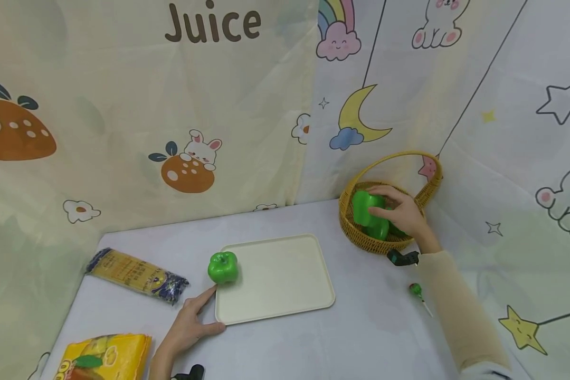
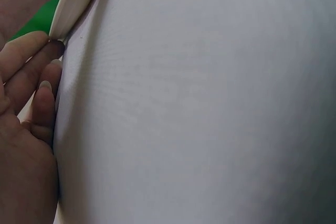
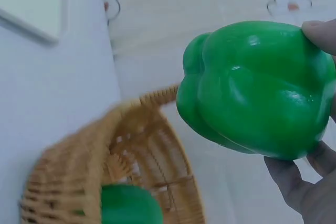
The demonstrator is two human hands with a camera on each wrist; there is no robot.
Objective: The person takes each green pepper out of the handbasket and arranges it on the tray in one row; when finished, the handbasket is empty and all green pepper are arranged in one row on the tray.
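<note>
My right hand (image 1: 401, 214) grips a green bell pepper (image 3: 257, 87) over the wicker basket (image 1: 361, 240), thumb on one side and fingers on the other. Below the held pepper, more green (image 3: 131, 205) shows inside the basket. My left hand (image 1: 185, 324) touches the left end of a cream tray (image 1: 280, 279), thumb at the near corner and index finger farther up the rim. Another green bell pepper (image 1: 223, 267) sits upright on the tray's left side, just beyond the left fingertips. In the left wrist view, the left fingers (image 2: 26, 56) lie against the tray edge.
Left of the tray lies a bag of dried noodles (image 1: 138, 275). A yellow package with fruit pictures (image 1: 106, 359) is at the near left. At the right, a lollipop (image 1: 417, 291) lies beside the right sleeve. Printed cloth hangs behind the white table (image 1: 370, 327).
</note>
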